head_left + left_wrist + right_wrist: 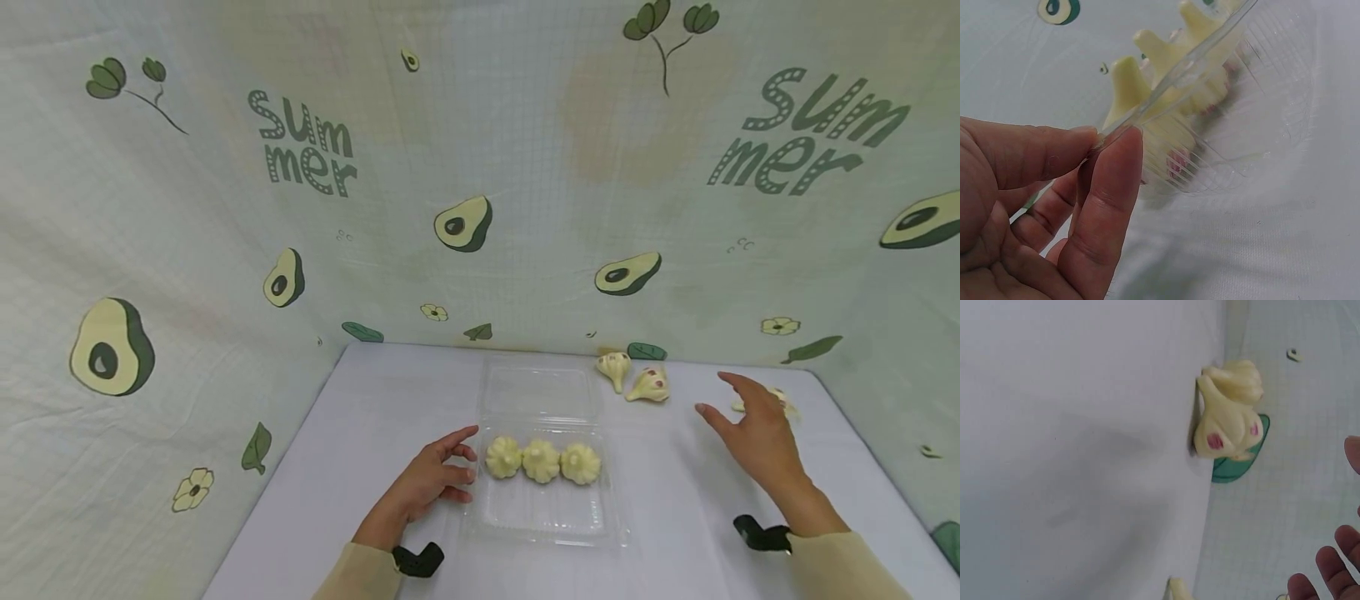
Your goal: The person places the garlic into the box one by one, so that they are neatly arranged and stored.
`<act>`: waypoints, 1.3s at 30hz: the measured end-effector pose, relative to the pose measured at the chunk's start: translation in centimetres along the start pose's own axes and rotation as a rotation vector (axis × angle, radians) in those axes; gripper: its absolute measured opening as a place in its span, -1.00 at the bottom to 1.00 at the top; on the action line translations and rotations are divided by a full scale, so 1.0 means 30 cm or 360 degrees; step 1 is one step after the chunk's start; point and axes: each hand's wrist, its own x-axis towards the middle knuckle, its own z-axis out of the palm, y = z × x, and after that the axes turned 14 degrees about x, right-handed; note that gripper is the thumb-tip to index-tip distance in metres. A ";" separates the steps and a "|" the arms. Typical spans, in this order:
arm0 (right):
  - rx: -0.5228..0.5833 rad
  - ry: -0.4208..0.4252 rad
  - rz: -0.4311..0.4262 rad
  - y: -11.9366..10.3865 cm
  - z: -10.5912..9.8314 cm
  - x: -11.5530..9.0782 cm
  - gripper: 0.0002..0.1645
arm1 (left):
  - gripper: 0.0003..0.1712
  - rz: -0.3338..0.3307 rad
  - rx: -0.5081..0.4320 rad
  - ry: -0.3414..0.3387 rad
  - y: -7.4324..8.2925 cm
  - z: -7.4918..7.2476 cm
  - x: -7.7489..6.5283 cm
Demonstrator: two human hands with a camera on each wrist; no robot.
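A clear plastic clamshell box (542, 523) lies with its lid folded back. Three garlic bulbs (542, 462) stand in a row inside it, stems up. At the box's left side is my left hand (429, 482); in the left wrist view its thumb and index finger (1116, 181) pinch the rim (1166, 84). My right hand (759, 435) hovers over the right part of the table, thumb and fingers spread, holding nothing. Just behind it, partly hidden, lies another garlic bulb (783, 402); only its stem (1179, 589) shows in the right wrist view.
Two more garlic bulbs (648, 385) lie close together at the back of the white table (405, 392), right of the lid (538, 390). A cloth (525, 125) printed with avocados hangs behind the table and along its sides.
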 end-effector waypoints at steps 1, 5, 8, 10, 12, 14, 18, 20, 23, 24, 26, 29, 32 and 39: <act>-0.0005 -0.0002 0.0036 0.013 -0.010 0.008 -0.18 | -0.08 -0.0001 0.0002 0.0003 0.001 0.001 0.000; 0.0024 -0.0001 0.0122 0.060 -0.044 0.032 -0.15 | -0.08 -0.0008 0.0008 0.0012 0.004 0.003 0.001; 0.0061 -0.0019 0.0150 0.093 -0.061 0.043 -0.14 | -0.08 -0.0012 0.0010 0.0016 0.005 0.004 0.000; 0.0080 -0.0031 0.0159 0.114 -0.069 0.049 -0.13 | -0.08 -0.0014 0.0006 0.0016 0.005 0.004 -0.001; 0.0090 -0.0034 0.0157 0.136 -0.078 0.054 -0.13 | -0.07 -0.0014 0.0005 0.0016 0.005 0.004 -0.001; 0.0097 -0.0029 0.0138 0.158 -0.089 0.061 -0.14 | -0.07 -0.0014 0.0003 0.0014 0.006 0.004 -0.001; 0.0082 -0.0022 0.0157 0.209 -0.112 0.078 -0.14 | -0.07 -0.0014 0.0001 0.0016 0.007 0.005 -0.001; 0.0075 -0.0027 0.0195 0.239 -0.124 0.084 -0.14 | -0.07 -0.0014 -0.0002 0.0016 0.007 0.005 -0.001; 0.0082 -0.0037 0.0260 0.284 -0.138 0.091 -0.12 | -0.07 -0.0012 -0.0011 0.0014 0.005 0.004 -0.001; 0.0094 -0.0038 0.0275 0.298 -0.143 0.093 -0.12 | -0.07 -0.0013 -0.0014 0.0015 0.004 0.004 -0.002; 0.0109 -0.0045 0.0316 0.322 -0.150 0.095 -0.10 | -0.07 -0.0015 -0.0018 0.0012 0.004 0.004 -0.001; 0.0122 -0.0060 0.0381 0.348 -0.156 0.100 -0.08 | -0.07 -0.0020 -0.0021 0.0012 0.003 0.003 0.000; 0.0098 -0.0083 0.0420 0.363 -0.155 0.104 -0.07 | -0.07 -0.0022 -0.0016 0.0016 0.003 0.004 0.000; -0.0001 -0.0129 0.0399 0.388 -0.142 0.103 -0.08 | -0.07 -0.0029 -0.0010 0.0016 0.005 0.002 0.001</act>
